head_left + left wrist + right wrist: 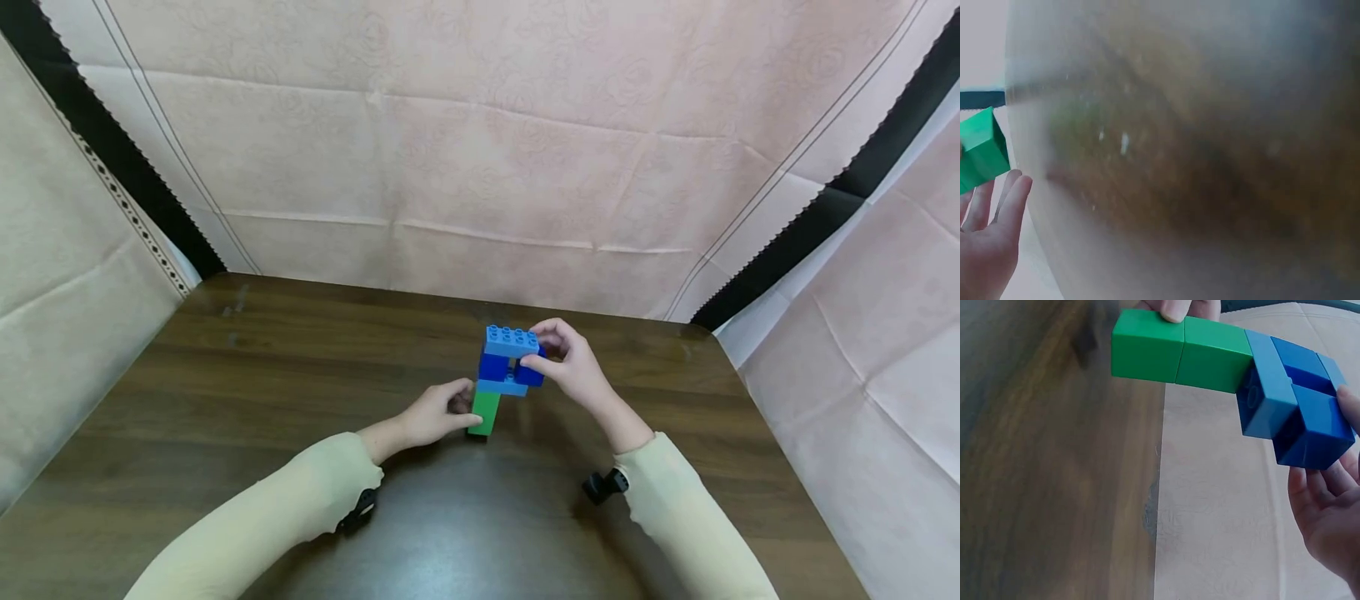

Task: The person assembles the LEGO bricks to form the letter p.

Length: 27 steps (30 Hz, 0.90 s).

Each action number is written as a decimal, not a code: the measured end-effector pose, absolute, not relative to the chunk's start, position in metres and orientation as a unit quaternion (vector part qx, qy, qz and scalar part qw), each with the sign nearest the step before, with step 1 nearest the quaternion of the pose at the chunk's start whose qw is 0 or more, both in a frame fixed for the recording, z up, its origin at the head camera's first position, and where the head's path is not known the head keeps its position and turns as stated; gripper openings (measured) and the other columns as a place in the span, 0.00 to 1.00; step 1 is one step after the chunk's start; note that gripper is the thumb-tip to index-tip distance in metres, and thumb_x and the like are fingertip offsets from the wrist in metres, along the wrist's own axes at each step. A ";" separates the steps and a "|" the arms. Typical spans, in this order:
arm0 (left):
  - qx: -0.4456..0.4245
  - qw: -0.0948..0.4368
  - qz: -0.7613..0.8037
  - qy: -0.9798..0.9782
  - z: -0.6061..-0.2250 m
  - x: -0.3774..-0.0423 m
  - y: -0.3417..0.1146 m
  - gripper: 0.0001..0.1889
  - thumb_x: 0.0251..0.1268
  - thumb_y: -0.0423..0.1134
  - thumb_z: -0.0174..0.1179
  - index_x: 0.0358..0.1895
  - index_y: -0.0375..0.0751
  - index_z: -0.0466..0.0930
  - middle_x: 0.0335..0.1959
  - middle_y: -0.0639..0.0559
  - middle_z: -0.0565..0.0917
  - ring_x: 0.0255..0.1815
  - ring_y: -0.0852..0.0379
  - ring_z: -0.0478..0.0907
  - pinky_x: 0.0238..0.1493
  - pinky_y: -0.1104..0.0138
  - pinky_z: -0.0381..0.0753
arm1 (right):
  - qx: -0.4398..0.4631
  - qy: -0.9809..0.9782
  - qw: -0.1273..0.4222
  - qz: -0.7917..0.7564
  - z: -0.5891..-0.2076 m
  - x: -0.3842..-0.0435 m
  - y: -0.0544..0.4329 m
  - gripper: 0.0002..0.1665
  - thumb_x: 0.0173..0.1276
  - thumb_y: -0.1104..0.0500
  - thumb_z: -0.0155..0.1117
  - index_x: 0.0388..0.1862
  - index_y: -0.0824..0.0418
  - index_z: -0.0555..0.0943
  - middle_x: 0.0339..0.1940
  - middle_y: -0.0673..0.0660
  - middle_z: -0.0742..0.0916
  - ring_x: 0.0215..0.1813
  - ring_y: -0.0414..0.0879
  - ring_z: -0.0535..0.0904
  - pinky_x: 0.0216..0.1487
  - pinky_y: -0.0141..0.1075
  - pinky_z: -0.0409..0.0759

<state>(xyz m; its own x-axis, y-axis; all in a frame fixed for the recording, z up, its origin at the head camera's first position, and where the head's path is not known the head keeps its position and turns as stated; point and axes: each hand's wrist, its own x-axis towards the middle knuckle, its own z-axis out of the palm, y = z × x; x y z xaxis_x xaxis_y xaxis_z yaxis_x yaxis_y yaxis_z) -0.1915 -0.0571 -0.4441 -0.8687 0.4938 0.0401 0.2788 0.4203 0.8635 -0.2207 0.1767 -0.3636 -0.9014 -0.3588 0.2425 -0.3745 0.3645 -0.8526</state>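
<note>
Several toy building blocks are joined into one piece. Its lower part is two green blocks (pixel 1147 353) stacked end to end. Above them come a light blue brick (pixel 501 387), a pair of dark blue blocks (pixel 1319 428) side by side with a gap, and a studded light blue brick (pixel 512 342) at the top. My left hand (pixel 429 415) pinches the lower green block, thumb on the near side. My right hand (pixel 576 368) grips the right dark blue block near the top brick. In the left wrist view only a green block (pixel 984 150) and some fingers show.
A dark brown wooden table (pixel 225 400) lies under the hands. Pale patterned cloth (pixel 480 167) hangs behind it and at both sides, with black strips (pixel 120 150) at the corners. Each wrist carries a small black camera (pixel 604 485).
</note>
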 end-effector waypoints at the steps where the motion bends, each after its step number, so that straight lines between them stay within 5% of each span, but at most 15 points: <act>1: 0.226 0.112 0.489 0.835 -0.443 -0.190 -0.056 0.18 0.63 0.41 0.60 0.53 0.39 0.72 0.45 0.47 0.81 0.45 0.55 0.79 0.47 0.63 0.80 | 0.217 -0.825 0.011 0.523 -0.363 -0.222 0.176 0.21 0.60 0.62 0.67 0.51 0.64 0.72 0.42 0.67 0.85 0.39 0.43 0.76 0.41 0.31 0.75; 9: 0.195 0.167 0.561 0.787 -0.437 -0.183 -0.052 0.24 0.68 0.41 0.55 0.63 0.36 0.63 0.52 0.39 0.75 0.47 0.51 0.79 0.42 0.61 0.83 | 0.176 -0.830 0.038 0.527 -0.362 -0.233 0.174 0.21 0.61 0.57 0.67 0.52 0.63 0.78 0.45 0.65 0.86 0.41 0.39 0.78 0.44 0.30 0.75; 27: 0.190 0.176 0.568 0.781 -0.441 -0.183 -0.053 0.27 0.70 0.40 0.52 0.67 0.32 0.58 0.51 0.37 0.76 0.46 0.51 0.79 0.36 0.62 0.84 | 0.139 -0.846 0.002 0.515 -0.362 -0.241 0.171 0.21 0.62 0.54 0.66 0.52 0.61 0.79 0.46 0.63 0.86 0.44 0.46 0.79 0.47 0.34 0.77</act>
<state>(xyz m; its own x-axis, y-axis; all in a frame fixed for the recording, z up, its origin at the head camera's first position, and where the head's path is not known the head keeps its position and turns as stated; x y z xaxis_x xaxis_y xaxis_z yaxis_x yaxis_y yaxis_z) -0.1826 -0.0530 -0.4415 -0.8656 0.4971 -0.0601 0.0966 0.2835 0.9541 -0.2411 0.1711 -0.3623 -0.9614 -0.2332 0.1462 -0.2369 0.4308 -0.8708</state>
